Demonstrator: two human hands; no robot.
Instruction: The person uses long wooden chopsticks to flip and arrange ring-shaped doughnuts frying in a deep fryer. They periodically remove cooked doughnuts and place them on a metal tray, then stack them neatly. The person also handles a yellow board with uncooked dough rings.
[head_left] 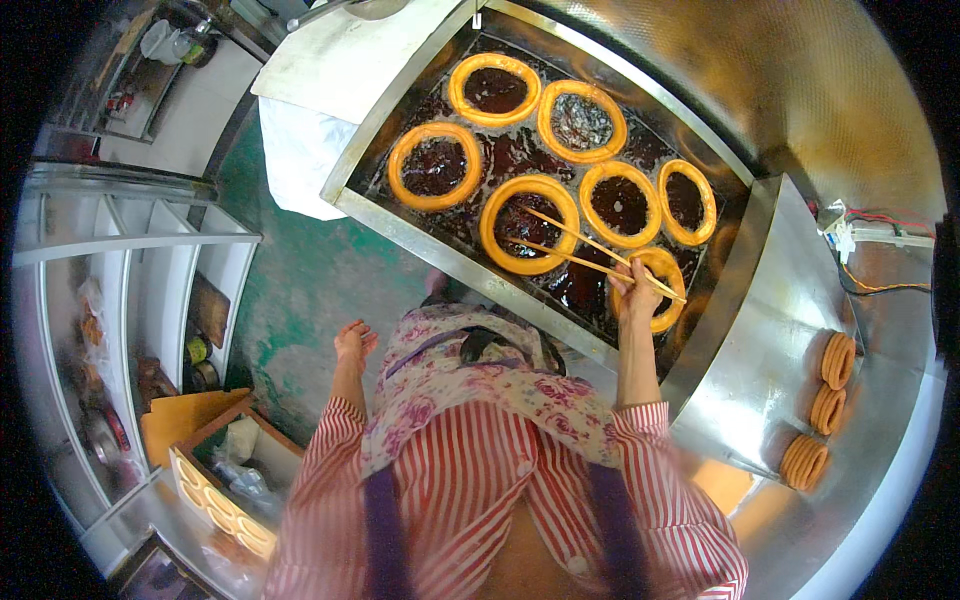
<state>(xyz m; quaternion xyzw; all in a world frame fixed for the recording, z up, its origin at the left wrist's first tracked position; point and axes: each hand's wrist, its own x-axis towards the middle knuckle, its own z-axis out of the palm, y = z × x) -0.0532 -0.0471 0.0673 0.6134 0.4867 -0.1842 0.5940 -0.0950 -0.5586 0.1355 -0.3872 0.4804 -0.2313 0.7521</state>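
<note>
Right hand [636,291] pinching long wooden chopsticks [590,243], tips parted over the opening of one golden fried dough ring [488,228], ring among seven in dark oil [520,155], metal fryer [440,253], left hand [355,342] empty, fingers loosely spread, beside floral apron [480,385].

– Home kitchen?
– No, looks like a commercial frying kitchen. I'm at a big rectangular steel vat [440,255], dark oil [515,155], dough rings [398,168] afloat.
– Other evidence?
– Steel counter [755,325] on my right with stacked brown rings [805,462], metal-sheeted wall [840,90], shelving rack [140,240] on my left, green floor [300,285]. I'm in an apron [450,390].
</note>
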